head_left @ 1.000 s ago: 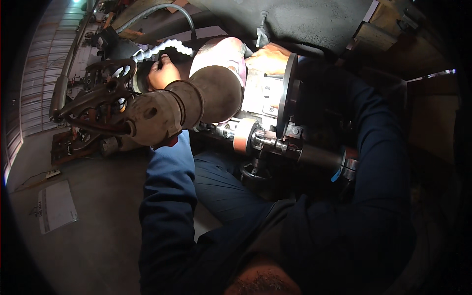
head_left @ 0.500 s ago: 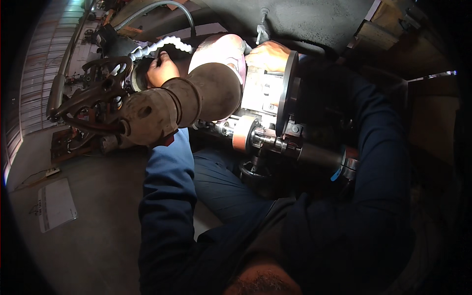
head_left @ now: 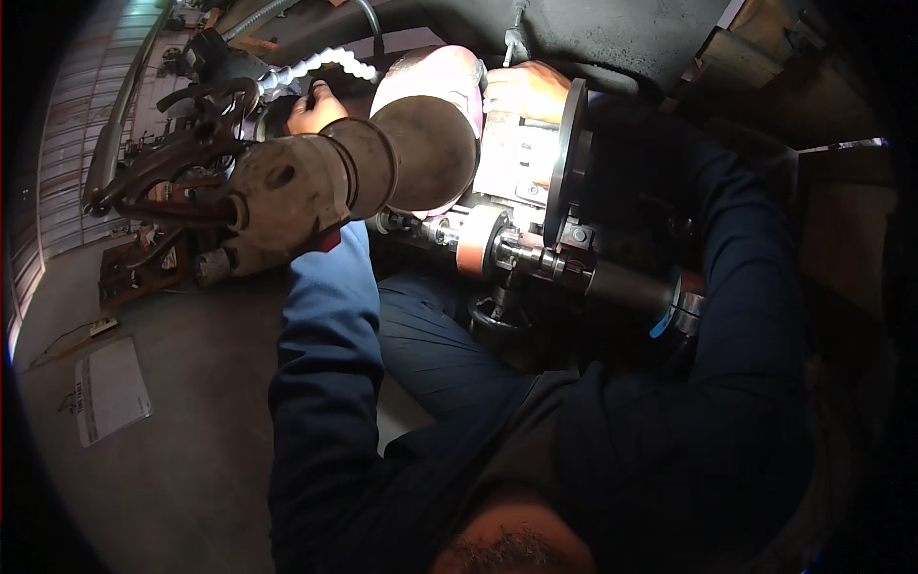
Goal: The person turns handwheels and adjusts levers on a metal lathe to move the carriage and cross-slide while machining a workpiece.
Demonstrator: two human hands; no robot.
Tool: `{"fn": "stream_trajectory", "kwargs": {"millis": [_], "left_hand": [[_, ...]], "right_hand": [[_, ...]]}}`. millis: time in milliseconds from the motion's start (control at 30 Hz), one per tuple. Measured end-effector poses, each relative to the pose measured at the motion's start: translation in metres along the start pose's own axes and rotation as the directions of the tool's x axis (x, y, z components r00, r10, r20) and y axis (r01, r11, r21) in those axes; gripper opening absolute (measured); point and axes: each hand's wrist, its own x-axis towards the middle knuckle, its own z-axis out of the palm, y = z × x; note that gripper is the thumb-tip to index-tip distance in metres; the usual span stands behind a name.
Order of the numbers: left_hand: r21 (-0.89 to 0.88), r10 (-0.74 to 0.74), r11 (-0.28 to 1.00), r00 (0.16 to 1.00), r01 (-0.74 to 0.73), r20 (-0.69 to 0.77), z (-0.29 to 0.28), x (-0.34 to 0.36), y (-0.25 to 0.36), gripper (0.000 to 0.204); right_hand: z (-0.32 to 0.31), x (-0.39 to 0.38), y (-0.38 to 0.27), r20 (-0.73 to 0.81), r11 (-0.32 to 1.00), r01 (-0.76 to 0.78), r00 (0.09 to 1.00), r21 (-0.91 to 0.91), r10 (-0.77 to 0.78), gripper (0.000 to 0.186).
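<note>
My left hand (head_left: 316, 112) is behind a dusty brown cylindrical housing (head_left: 287, 191), fingers curled beside a white segmented hose (head_left: 335, 59). What they hold is hidden. My right hand (head_left: 526, 93) lies over the top of a brightly lit metal fixture (head_left: 512, 163), fingers curled between a pale pink rounded wheel (head_left: 421, 77) and a dark upright disc (head_left: 571, 163). Its grip is washed out by glare. Below these sits an orange-rimmed hub (head_left: 473, 244) on a horizontal steel shaft (head_left: 545, 258).
Dark branching arms (head_left: 153, 187) stick out leftward from the housing. A handwheel (head_left: 497, 316) hangs under the shaft, above my leg (head_left: 440, 354). A grey metal hood (head_left: 612, 38) backs the machine, with a jointed rod (head_left: 518, 43). A white sign (head_left: 110, 387) is at lower left.
The whole machine appears higher in the picture, the view having shifted slightly. Both my hands stay at the same places on it, fingers still curled.
</note>
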Motion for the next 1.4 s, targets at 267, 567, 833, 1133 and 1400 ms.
{"fn": "stream_trajectory", "kwargs": {"millis": [267,567,833,1133,1400], "left_hand": [[0.035,0.002,0.999,0.996,-0.005,0.095,0.003,0.010,-0.023,0.049],[0.017,-0.010,1.000,0.990,0.008,0.141,0.004,0.015,-0.023,0.052],[0.034,-0.035,0.999,0.981,0.029,0.191,0.001,0.016,-0.025,0.056],[0.106,-0.137,0.989,0.924,0.106,0.356,0.000,0.033,-0.023,0.060],[0.090,-0.076,0.994,0.966,0.055,0.249,-0.001,0.019,-0.022,0.056]], "right_hand": [[-0.002,0.004,-0.014,0.017,0.999,0.008,1.000,0.048,-0.008,0.019],[-0.007,0.003,-0.020,0.002,0.997,-0.044,0.999,0.058,0.044,0.019],[-0.009,0.005,-0.023,-0.009,0.995,-0.064,0.998,0.070,0.065,0.018],[-0.015,0.008,-0.022,-0.002,0.995,-0.051,0.999,0.080,0.051,0.018],[-0.002,-0.001,0.002,0.007,0.944,-0.081,0.997,0.319,0.083,0.024]]}}
